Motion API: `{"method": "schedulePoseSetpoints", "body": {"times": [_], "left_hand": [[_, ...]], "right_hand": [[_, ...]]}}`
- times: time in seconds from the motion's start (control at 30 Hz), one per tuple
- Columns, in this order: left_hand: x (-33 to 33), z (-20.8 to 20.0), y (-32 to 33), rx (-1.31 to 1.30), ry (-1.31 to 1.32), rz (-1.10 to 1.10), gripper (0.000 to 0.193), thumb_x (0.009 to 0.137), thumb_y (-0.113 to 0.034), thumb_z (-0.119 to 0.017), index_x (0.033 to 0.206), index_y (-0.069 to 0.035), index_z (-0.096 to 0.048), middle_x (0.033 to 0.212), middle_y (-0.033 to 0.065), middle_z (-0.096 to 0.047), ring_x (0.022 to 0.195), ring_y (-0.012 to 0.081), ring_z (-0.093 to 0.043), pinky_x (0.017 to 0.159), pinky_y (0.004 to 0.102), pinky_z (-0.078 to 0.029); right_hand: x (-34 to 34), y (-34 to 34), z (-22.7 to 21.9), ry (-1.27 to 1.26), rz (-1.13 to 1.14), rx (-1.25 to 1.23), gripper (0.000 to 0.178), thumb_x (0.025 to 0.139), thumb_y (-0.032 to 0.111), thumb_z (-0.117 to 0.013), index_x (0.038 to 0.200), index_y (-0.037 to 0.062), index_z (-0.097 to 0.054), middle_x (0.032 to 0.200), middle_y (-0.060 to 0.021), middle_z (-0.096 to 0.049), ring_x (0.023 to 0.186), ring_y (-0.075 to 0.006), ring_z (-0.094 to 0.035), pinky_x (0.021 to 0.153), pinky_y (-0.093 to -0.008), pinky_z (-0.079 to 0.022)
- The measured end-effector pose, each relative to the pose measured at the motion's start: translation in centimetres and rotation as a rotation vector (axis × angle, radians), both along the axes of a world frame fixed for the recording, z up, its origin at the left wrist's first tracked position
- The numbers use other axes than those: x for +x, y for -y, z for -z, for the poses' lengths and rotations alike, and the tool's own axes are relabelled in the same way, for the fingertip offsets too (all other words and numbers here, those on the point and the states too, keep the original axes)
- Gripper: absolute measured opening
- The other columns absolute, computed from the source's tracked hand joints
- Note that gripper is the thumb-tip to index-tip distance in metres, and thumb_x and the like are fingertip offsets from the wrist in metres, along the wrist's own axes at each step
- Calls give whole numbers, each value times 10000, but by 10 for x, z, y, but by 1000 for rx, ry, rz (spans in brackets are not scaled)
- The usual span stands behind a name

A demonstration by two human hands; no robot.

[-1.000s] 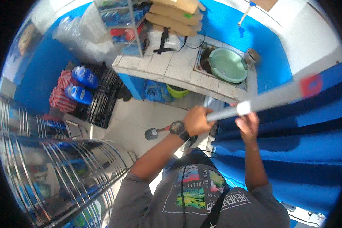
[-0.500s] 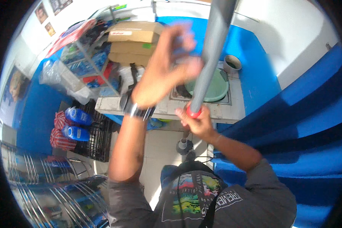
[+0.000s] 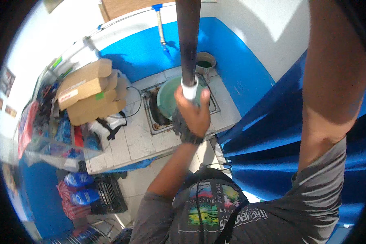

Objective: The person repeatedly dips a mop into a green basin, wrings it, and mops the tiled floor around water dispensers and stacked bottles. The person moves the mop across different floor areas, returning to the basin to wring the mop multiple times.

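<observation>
My left hand (image 3: pixel 194 116), with a dark watch on its wrist, is closed round the white collar (image 3: pixel 189 90) at the lower end of a long dark pole (image 3: pixel 188 40). The thumb lies on the collar's right side. The pole rises past the top edge of the head view. A dark grey piece (image 3: pixel 179 124) shows just beside the hand, too hidden to name. My right arm (image 3: pixel 331 81) is raised at the far right, and its hand lies beyond the picture.
Behind the hand, a tiled counter (image 3: pixel 130 144) holds a sink with a green basin (image 3: pixel 166 95), a pot (image 3: pixel 206 61) and cardboard boxes (image 3: pixel 89 91). A blue curtain (image 3: pixel 252 142) hangs on the right. A black crate (image 3: pixel 110 195) and blue bottles (image 3: pixel 85 197) stand lower left.
My left hand has come down from the air onto the white collar. My right hand has left the red-ringed lower end and gone up out of sight. The view has shifted.
</observation>
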State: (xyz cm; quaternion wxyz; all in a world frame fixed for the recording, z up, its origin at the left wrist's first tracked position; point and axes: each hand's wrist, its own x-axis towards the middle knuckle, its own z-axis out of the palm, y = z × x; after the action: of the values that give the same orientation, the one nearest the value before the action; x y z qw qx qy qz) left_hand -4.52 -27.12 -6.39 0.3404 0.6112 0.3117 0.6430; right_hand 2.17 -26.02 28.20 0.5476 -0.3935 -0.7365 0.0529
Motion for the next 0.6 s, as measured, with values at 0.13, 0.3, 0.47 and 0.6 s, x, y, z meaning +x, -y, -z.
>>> {"method": "schedulePoseSetpoints", "body": {"times": [0.13,0.3,0.47,0.6], "left_hand": [[20,-83,-99,-26,-6,337,437,968,-367,-900,1095,8,-716,849,81,-749,770,176,-692,726,380,-557],[26,-117,-209,-74,11,671,339,940,-316,-925,935,-15,-769,782,21,-751,675,88,-644,593,316,-486],[48,-73,-249,-114,76,805,304,945,-273,-921,972,-30,-740,856,29,-763,648,74,-643,566,283,-493],[62,-57,-268,-83,100,860,323,951,-289,-921,1002,-37,-724,812,9,-742,639,76,-646,562,271,-497]], "right_hand": [[24,-45,14,26,140,-110,452,1108,452,-706,1090,1,-675,760,-61,-713,662,-153,-686,621,-331,-551],[31,-87,66,-34,338,-248,451,1124,426,-694,1163,-21,-649,799,-76,-726,699,-169,-706,662,-341,-577],[63,-106,70,-10,319,-239,426,1123,380,-706,1117,-43,-651,811,-99,-719,783,-182,-713,725,-339,-585],[92,-128,39,54,370,-62,467,1140,442,-653,987,2,-668,747,-49,-640,719,-158,-618,685,-342,-539]]}}
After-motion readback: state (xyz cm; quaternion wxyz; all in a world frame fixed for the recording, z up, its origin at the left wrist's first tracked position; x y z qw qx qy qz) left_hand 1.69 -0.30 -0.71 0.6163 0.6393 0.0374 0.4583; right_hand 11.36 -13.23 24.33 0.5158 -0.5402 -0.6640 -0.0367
